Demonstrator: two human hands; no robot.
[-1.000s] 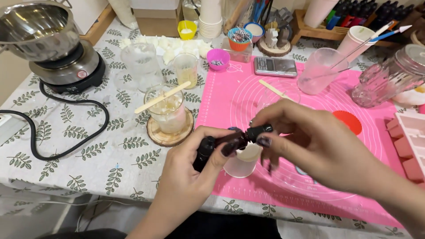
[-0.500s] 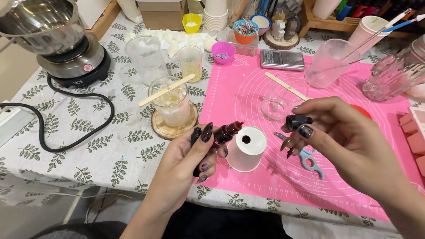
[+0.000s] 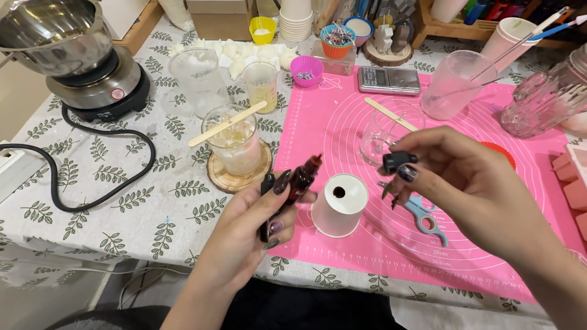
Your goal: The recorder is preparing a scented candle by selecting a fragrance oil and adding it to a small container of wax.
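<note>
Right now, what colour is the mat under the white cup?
Bright pink mat, seen in the head view.

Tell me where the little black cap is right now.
In the head view, the black cap is pinched in the right hand, right of centre above the pink mat, just above-right of the white paper cup.

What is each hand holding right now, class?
Left hand: closed on the small dark red bottle.
Right hand: fingertips pinching the bottle's black cap.
</note>
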